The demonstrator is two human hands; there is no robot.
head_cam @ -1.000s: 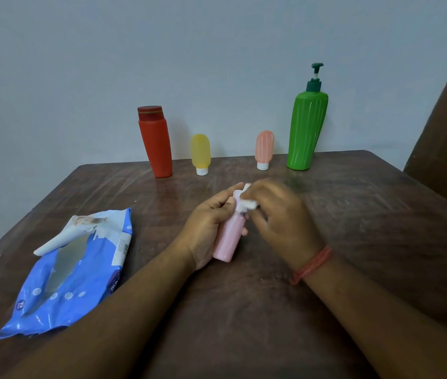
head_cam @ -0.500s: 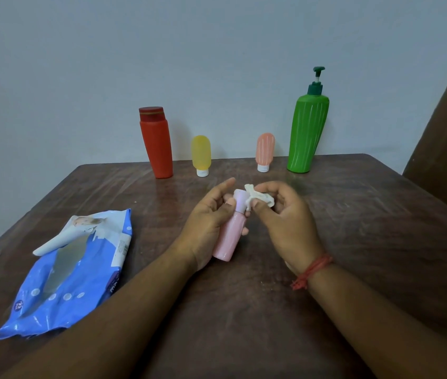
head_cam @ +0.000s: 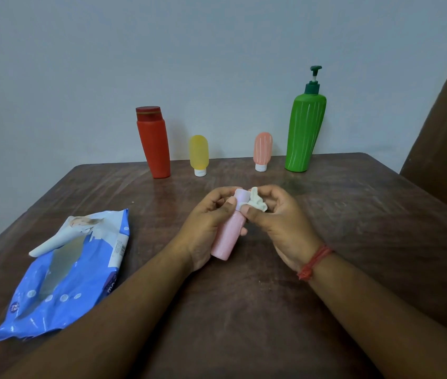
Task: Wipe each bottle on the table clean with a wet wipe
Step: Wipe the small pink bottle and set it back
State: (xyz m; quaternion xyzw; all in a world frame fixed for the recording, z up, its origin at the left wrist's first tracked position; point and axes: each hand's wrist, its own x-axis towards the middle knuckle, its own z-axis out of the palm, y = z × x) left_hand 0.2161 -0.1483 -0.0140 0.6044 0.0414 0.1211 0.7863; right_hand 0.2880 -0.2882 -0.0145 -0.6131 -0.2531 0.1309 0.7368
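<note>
My left hand (head_cam: 203, 228) grips a small pink bottle (head_cam: 228, 236) over the middle of the brown table (head_cam: 367, 228), its pale cap end pointing away from me. My right hand (head_cam: 279, 220) pinches a crumpled white wet wipe (head_cam: 256, 205) against the bottle's cap end. Along the table's far edge stand a red bottle (head_cam: 153, 143), a small yellow bottle (head_cam: 198, 154), a small salmon bottle (head_cam: 262, 150) and a tall green pump bottle (head_cam: 305, 132).
A blue pack of wet wipes (head_cam: 61, 274) lies at the left with its flap lifted open. A pale wall rises behind the table. A dark brown panel (head_cam: 446, 132) stands at the right.
My right hand has turned from lying over the bottle's cap to holding the wipe at its right side, so the cap now shows. The left hand's grip is unchanged.
</note>
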